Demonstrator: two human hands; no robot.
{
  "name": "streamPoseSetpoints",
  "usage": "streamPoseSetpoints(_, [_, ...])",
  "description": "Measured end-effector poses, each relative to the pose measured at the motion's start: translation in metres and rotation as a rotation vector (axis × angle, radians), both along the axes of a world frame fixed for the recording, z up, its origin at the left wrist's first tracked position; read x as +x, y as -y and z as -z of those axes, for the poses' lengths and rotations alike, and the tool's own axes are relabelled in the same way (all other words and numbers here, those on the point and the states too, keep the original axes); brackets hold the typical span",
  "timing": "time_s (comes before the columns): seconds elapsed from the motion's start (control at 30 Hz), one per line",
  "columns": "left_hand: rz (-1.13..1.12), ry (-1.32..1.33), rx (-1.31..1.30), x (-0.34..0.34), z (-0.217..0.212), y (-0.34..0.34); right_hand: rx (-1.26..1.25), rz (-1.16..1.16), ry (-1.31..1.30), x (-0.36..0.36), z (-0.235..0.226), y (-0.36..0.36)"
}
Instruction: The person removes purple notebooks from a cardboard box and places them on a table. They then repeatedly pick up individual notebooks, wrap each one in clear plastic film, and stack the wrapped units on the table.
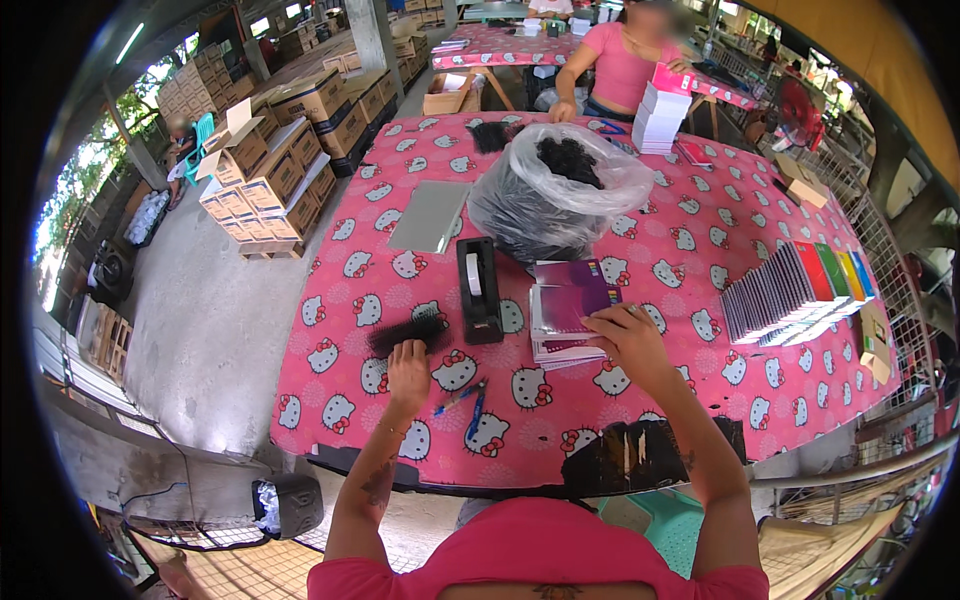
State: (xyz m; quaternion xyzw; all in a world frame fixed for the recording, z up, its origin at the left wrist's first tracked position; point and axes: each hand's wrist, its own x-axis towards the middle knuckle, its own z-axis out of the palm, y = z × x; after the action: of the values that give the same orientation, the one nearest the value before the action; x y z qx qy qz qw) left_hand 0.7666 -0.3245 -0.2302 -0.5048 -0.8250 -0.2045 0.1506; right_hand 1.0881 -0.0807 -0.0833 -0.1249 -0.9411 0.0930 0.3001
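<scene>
Presently the person stands at the near edge of a tabletop point(700, 180) covered in pink patterned cloth, both hands at work. The left hand point(407, 366) rests with fingers curled on a small black bundle of hair-like fibre point(405, 332) lying flat on the cloth; whether the fingers are pinched shut on the strands cannot be told from here. The right hand point(627, 345) lies palm down, fingers spread, on the near corner of a stack of purple booklets point(565, 305), pressing rather than gripping.

Between the hands stands a black tape dispenser point(478, 290), just beside the stack. Two blue pens point(466, 403) lie near the tabletop's front edge, below the bundle. Behind the stack sits a large clear plastic bag point(560, 195) filled with more dark fibre. A grey flat sheet point(431, 215) lies to the left of the bag. At the right, rows of thin cases point(790, 295) stand on edge.

Judgement: the bundle looks light, soft and loose, liable to shed or splay; it would best be pinched across its middle. The booklets look thin and slick, likely to slide off one another; hold at a corner or edge.

Across the tabletop another person in a pink top handles a pile of white boxes point(662, 118).
</scene>
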Motion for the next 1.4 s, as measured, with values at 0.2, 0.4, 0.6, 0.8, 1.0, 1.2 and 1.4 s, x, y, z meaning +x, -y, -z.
streamPoseSetpoints(0.2, [-0.091,0.005,0.266,0.038,-0.056,-0.032,-0.263,-0.102,0.059,0.001,-0.009,-0.019])
streamPoseSetpoints(0.4, [0.42,0.194,0.428,0.132,-0.146,-0.082,-0.336,-0.151,0.123,-0.001,-0.024,-0.026])
streamPoseSetpoints(0.6, [0.622,0.137,0.262,0.139,-0.159,-0.119,-0.285,-0.195,0.118,-0.002,-0.024,-0.034])
streamPoseSetpoints(0.8, [0.664,0.241,0.028,0.124,-0.176,-0.131,-0.345,-0.201,0.167,-0.004,-0.037,-0.041])
streamPoseSetpoints(1.0, [0.78,0.285,-0.022,0.114,-0.178,-0.136,-0.355,-0.208,0.228,-0.007,-0.037,-0.045])
streamPoseSetpoints(1.2, [0.752,0.231,0.041,0.118,-0.176,-0.137,-0.418,-0.243,0.303,-0.008,-0.042,-0.053])
streamPoseSetpoints(1.4, [0.73,0.189,0.07,0.121,-0.176,-0.136,-0.424,-0.268,0.358,-0.01,-0.05,-0.057])
